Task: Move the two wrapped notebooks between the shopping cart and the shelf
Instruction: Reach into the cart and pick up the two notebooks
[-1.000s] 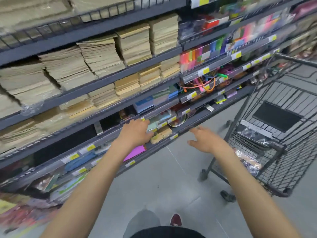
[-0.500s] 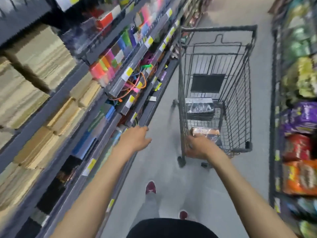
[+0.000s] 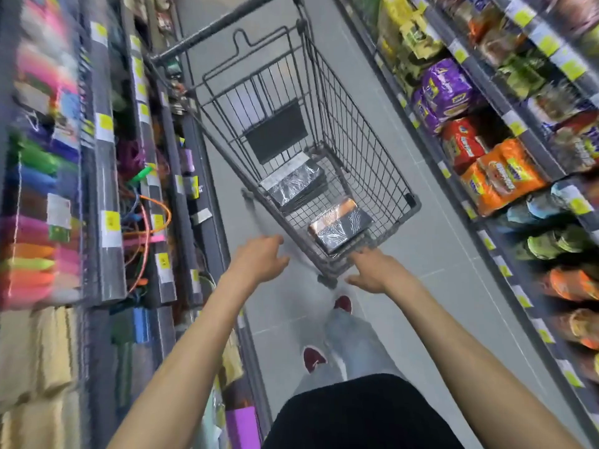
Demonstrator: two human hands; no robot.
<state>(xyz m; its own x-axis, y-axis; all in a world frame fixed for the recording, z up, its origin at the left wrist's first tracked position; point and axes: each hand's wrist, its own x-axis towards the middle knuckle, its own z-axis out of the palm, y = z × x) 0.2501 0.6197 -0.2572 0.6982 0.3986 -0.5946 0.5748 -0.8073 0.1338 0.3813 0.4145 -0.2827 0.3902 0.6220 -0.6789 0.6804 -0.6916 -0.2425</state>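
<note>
At the near end of the shopping cart, hovering with left hand and right hand empty, fingers spread; next, probably gripping the near wrapped notebook.

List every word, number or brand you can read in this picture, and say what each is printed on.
No text reads clearly.
Yellow shelf tags: print too small and blurred.
Purple packs: yellow logo, blurred.
Orange packs: logo blurred.
Wrapped notebooks: no text visible.
</note>
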